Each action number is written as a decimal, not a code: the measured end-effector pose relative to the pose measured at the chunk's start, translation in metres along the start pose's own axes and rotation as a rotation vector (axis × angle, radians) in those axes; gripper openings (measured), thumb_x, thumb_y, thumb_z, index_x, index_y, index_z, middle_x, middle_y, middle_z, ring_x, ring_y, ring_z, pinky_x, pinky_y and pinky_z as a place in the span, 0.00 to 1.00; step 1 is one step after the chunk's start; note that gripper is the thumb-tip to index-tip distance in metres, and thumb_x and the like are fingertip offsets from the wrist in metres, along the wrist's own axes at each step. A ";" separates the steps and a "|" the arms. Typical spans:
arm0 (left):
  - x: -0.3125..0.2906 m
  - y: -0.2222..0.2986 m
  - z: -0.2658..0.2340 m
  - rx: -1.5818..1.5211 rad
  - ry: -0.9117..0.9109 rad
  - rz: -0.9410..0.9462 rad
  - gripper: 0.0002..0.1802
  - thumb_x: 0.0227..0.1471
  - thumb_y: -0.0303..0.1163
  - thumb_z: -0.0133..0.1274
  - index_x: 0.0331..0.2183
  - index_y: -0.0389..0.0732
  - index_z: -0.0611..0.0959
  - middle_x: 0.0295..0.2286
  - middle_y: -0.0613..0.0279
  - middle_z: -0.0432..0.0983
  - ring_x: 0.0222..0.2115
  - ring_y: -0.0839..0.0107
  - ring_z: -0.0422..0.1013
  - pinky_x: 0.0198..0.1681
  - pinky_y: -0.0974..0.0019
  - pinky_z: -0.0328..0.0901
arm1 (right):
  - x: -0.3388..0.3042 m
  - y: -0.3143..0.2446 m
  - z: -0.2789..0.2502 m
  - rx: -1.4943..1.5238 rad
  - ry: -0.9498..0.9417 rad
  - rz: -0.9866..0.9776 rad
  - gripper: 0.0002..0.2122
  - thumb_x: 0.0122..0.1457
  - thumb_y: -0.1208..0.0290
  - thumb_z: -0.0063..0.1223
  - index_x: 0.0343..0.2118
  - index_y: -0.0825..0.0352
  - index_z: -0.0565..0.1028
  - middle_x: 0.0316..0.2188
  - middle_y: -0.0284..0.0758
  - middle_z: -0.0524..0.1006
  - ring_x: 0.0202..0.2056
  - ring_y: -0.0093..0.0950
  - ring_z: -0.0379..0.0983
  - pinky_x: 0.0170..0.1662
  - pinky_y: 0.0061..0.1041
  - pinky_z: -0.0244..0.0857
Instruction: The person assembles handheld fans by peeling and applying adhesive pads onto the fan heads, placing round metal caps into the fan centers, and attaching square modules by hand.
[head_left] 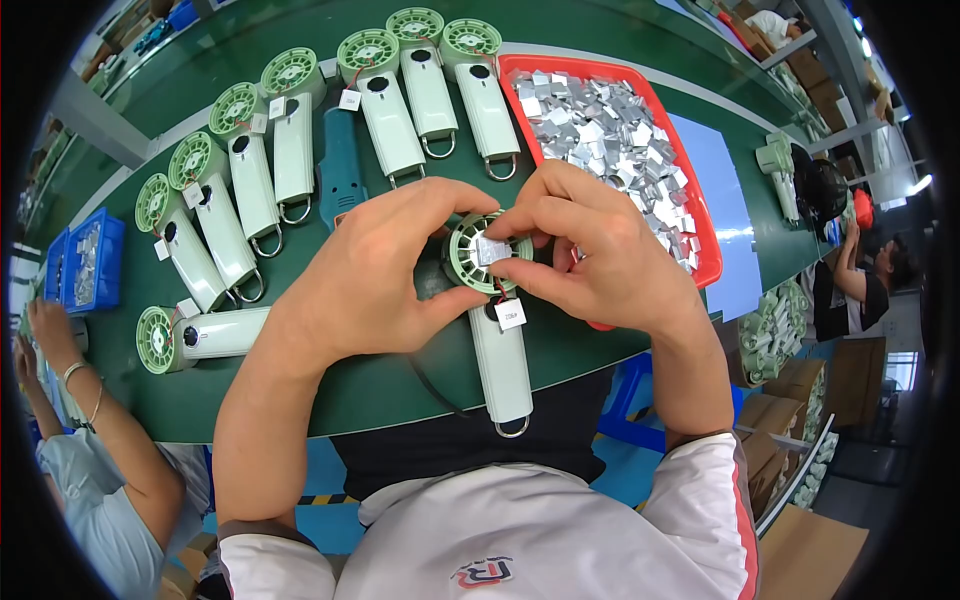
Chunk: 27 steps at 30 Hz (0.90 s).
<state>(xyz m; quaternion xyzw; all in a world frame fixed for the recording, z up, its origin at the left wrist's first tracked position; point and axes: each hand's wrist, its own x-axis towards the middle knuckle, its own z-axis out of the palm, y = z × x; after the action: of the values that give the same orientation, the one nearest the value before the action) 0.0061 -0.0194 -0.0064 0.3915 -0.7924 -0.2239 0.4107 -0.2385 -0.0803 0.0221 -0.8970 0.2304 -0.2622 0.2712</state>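
A pale green handheld fan [502, 365] lies in front of me, its round head away from me and its handle with a metal loop toward me. My left hand [372, 265] curls round the left side of the head, thumb and forefinger on its rim. With thumb and fingertips, my right hand [615, 255] pinches a small silver square piece [488, 250] at the centre of the fan head. Red and black wires and a white tag [510, 314] hang where head meets handle. Some right fingertips are partly hidden behind that hand.
Several like fans [395, 125] stand in an arc across the green table [400, 390]. A teal power tool [341, 165] lies among them. At the right is a red tray [712, 255] of silver pieces; a blue bin [95, 262] and a co-worker's arm [90, 385] are at left.
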 end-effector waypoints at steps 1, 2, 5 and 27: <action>0.000 0.000 0.000 0.000 0.000 0.000 0.36 0.37 0.25 0.78 0.51 0.39 0.81 0.45 0.55 0.82 0.40 0.53 0.81 0.41 0.57 0.77 | 0.000 0.000 0.000 -0.001 -0.003 0.008 0.14 0.51 0.79 0.76 0.41 0.69 0.86 0.35 0.32 0.76 0.29 0.20 0.73 0.26 0.19 0.67; 0.000 0.000 0.000 0.003 -0.005 -0.002 0.36 0.38 0.25 0.78 0.51 0.39 0.81 0.45 0.55 0.82 0.39 0.53 0.81 0.41 0.57 0.77 | 0.000 0.000 0.000 -0.001 -0.003 0.008 0.14 0.51 0.79 0.76 0.41 0.69 0.86 0.35 0.32 0.76 0.29 0.20 0.73 0.26 0.19 0.67; 0.001 -0.001 0.001 0.004 -0.009 0.000 0.36 0.38 0.25 0.78 0.50 0.39 0.81 0.44 0.56 0.82 0.39 0.54 0.81 0.41 0.57 0.77 | 0.000 0.000 -0.001 -0.008 -0.009 0.009 0.14 0.51 0.79 0.76 0.41 0.69 0.86 0.35 0.32 0.76 0.30 0.20 0.73 0.27 0.19 0.68; 0.001 -0.004 0.000 -0.016 -0.010 -0.003 0.32 0.40 0.25 0.78 0.47 0.37 0.81 0.43 0.55 0.83 0.39 0.53 0.81 0.42 0.58 0.77 | 0.005 0.001 -0.002 -0.019 -0.038 0.042 0.14 0.51 0.79 0.77 0.42 0.71 0.86 0.34 0.33 0.76 0.31 0.23 0.77 0.29 0.22 0.73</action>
<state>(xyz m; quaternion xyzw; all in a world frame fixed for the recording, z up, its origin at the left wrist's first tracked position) 0.0073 -0.0226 -0.0084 0.3880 -0.7921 -0.2328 0.4096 -0.2360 -0.0845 0.0246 -0.8993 0.2466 -0.2373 0.2723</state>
